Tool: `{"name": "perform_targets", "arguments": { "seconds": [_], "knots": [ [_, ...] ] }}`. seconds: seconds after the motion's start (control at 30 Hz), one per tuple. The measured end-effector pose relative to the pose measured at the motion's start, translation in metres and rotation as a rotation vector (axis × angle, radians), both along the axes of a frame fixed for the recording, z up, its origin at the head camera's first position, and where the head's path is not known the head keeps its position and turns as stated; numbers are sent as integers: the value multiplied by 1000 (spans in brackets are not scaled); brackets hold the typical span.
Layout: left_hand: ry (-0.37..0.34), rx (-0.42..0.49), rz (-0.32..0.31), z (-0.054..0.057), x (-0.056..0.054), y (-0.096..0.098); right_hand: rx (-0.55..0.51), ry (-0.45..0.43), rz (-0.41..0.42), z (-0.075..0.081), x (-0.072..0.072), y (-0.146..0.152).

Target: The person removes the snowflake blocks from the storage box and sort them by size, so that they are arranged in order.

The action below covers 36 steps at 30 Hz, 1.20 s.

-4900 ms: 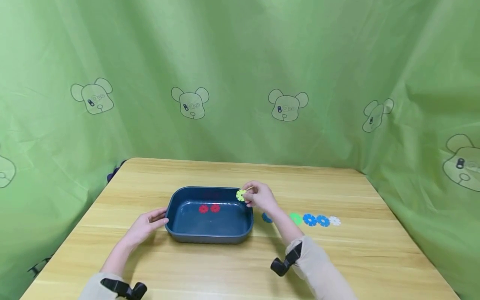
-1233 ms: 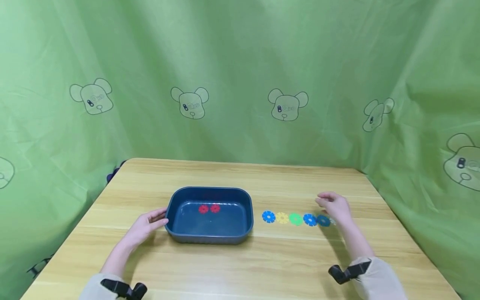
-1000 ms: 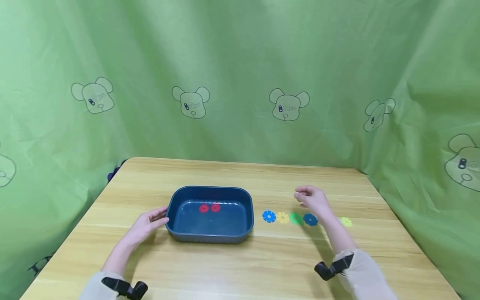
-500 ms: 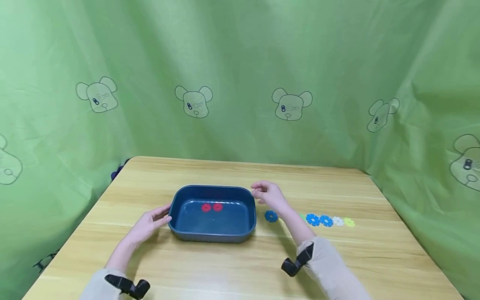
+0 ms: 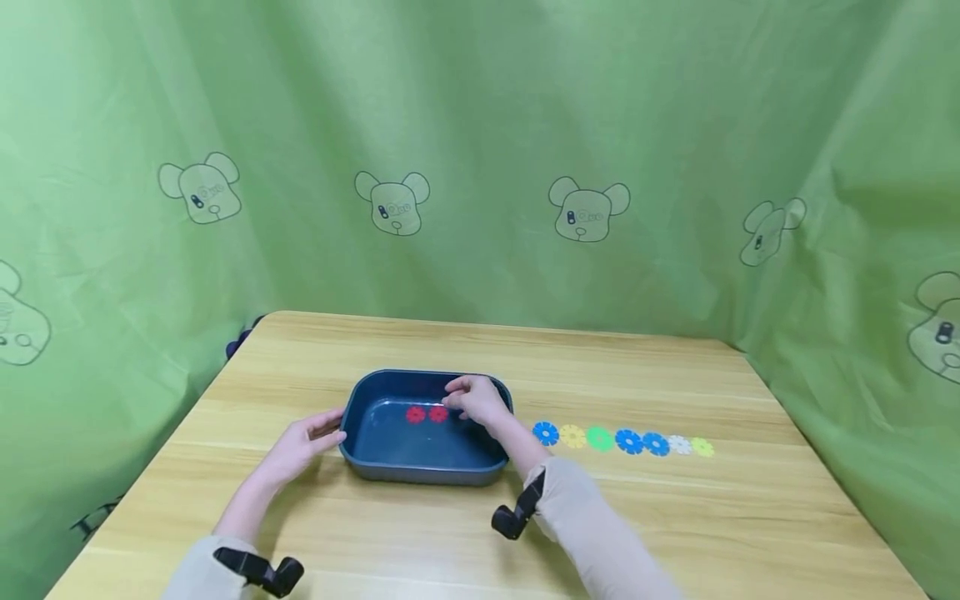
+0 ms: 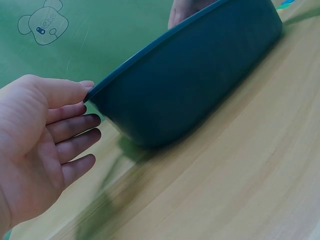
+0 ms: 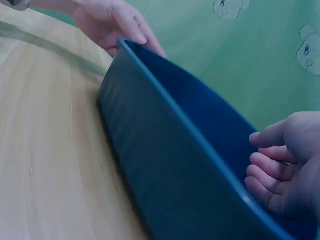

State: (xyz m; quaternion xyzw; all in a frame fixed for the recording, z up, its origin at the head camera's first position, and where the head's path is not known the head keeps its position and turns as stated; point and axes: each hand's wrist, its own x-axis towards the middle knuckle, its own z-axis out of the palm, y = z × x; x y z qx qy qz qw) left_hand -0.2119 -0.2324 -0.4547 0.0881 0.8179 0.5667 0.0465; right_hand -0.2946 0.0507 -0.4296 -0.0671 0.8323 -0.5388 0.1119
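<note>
A dark blue rectangular plastic basin [image 5: 422, 475] stands on the table, with red snowflake building discs [image 5: 415, 414] on its floor. My left hand [image 5: 297, 446] holds its left end; in the left wrist view, the thumb [image 6: 67, 93] lies at the rim and the other fingers spread below, outside the wall. Over the basin's right half hovers my right hand [image 5: 480, 402], right of the red discs. Its fingers are loosely bent with nothing between them, as the right wrist view shows the hand [image 7: 287, 170] inside the rim.
Right of the basin runs a row of notched discs: blue [image 5: 546, 433], yellow [image 5: 572, 436], green [image 5: 600, 439], two more blue ones, white [image 5: 679, 445] and yellow-green [image 5: 702, 447]. The wooden table [image 5: 420, 542] is backed by a green curtain [image 5: 480, 275].
The yellow-green disc, earlier in my right hand over the basin, now lies at the row's right end. My right hand has come back left from there over the basin. My left hand stays put.
</note>
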Motion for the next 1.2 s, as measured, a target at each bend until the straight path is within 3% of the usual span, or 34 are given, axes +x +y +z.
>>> {"name": "perform_targets", "arguments": {
  "seconds": [0.3, 0.67, 0.93, 1.2],
  "knots": [
    [-12, 15, 1, -2, -1, 2, 208, 88, -29, -17, -7, -11],
    [12, 34, 1, -3, -1, 2, 400, 204, 136, -23, -7, -16],
    [6, 39, -6, -3, 1, 2, 544, 245, 173, -25, -5, -19],
    [11, 37, -5, -1, 1, 2, 585, 237, 184, -25, -8, -20]
  ]
}}
